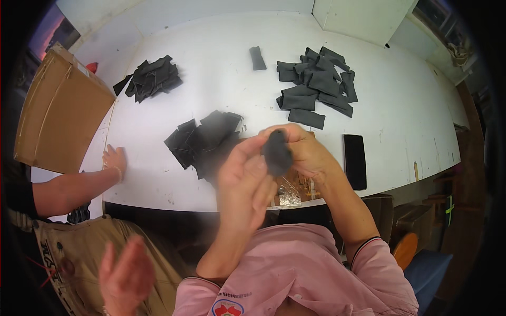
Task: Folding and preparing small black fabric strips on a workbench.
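Note:
In front of my chest I hold a small piece of black fabric (278, 154) up above the table's near edge. My left hand (246, 176) pinches it from the left, its fingers bent and slightly blurred. From the other side my right hand (307, 151) grips its upper edge. Just left of my hands lies a loose heap of flat black fabric pieces (213, 134), partly hidden by my left hand. Farther right, a pile of black tube-like fabric pieces (321, 79) lies on the table, and a single similar piece (257, 58) rests apart from it.
Under my hands is taped brown cardboard (303, 187). A black phone (355, 161) lies to the right on the white table (411, 116). Another black fabric heap (153, 79) is far left, near a cardboard box (60, 110). A person's hand (114, 160) touches the table; their other hand (129, 271) is lower left.

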{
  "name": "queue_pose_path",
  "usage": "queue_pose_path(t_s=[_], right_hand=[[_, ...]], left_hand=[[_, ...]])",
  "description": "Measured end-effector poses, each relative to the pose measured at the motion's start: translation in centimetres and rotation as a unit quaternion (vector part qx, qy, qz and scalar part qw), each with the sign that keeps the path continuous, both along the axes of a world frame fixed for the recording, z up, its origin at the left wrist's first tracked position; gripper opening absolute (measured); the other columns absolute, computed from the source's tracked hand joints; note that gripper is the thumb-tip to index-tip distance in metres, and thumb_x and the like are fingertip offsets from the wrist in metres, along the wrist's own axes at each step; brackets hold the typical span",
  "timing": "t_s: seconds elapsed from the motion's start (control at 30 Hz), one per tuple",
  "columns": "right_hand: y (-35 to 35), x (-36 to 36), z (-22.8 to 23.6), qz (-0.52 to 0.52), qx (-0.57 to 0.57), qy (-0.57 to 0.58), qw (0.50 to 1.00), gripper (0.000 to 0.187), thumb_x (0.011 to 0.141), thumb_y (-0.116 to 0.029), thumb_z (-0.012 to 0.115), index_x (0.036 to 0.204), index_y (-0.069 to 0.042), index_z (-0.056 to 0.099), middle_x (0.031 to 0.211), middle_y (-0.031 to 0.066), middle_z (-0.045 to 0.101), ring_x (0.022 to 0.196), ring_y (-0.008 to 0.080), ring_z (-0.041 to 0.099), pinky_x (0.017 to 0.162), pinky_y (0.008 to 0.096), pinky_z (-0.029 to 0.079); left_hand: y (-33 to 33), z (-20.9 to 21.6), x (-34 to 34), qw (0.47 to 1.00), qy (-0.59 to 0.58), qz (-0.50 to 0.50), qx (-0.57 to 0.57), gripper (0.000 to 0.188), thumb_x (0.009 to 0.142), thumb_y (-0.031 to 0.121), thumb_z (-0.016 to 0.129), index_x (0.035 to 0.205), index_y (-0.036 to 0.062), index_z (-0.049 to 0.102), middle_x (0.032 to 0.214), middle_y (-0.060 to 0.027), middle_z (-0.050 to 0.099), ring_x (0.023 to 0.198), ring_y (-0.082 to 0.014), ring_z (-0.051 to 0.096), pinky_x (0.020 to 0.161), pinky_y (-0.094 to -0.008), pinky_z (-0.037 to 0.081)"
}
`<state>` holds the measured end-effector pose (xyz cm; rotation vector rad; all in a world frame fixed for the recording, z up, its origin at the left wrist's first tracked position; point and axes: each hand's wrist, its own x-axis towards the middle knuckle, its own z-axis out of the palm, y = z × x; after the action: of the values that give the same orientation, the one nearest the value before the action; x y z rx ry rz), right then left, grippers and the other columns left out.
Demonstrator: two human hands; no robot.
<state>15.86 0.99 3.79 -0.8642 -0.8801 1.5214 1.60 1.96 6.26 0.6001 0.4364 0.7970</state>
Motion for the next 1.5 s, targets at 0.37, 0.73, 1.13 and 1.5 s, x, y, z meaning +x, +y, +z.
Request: queue_pose_path(t_s=[0.37,0.73,1.13,1.5], right_hand=[[-0.1,-1.1,-3.6,-0.051,0.002,-0.003,0.999,0.02,0.084,-0.021,0.053,0.072,-0.005,0.053,0.063,-0.0026,0.048,0.055,0.0051,0.043,0.05,0.0187,0.037],[-2.2,-0.7,2.9,-0.171,0.255,-0.503,0.808,0.028,0.078,-0.028,0.059,0.085,-0.001,0.053,0.078,0.0053,0.049,0.072,0.0162,0.051,0.055,0.0286,0.041],[-2.0,-1.2,-0.5,-0.187,0.255,-0.62,0.718,0.023,0.074,-0.023,0.059,0.067,-0.002,0.053,0.066,0.0093,0.053,0.063,0.0265,0.054,0.053,0.0348,0.042],[-1.9,-1.5,-1.7,-0.174,0.203,-0.568,0.778,0.02,0.079,-0.02,0.052,0.073,-0.002,0.057,0.066,0.0126,0.056,0.06,0.0296,0.055,0.054,0.0378,0.043]], left_hand=[[2.0,-4.1,-1.2,0.978,0.153,0.072,0.123,0.022,0.085,0.004,0.047,0.106,0.0018,0.046,0.074,-0.0033,0.054,0.044,-0.005,0.042,0.039,-0.017,0.032],[2.6,-1.5,-1.0,0.875,0.146,0.192,0.42,0.006,0.083,0.002,0.052,0.084,-0.0029,0.054,0.087,-0.0101,0.057,0.08,-0.0124,0.052,0.074,-0.0221,0.04],[2.5,-2.2,-0.5,0.949,0.074,0.059,0.302,0.015,0.078,0.008,0.059,0.086,-0.0027,0.054,0.092,-0.0116,0.058,0.086,-0.0176,0.054,0.079,-0.0293,0.041],[3.4,-1.6,0.9,0.912,0.222,0.031,0.344,0.01,0.073,0.004,0.062,0.082,-0.0004,0.059,0.073,-0.0008,0.059,0.067,-0.0054,0.05,0.062,-0.02,0.041]])
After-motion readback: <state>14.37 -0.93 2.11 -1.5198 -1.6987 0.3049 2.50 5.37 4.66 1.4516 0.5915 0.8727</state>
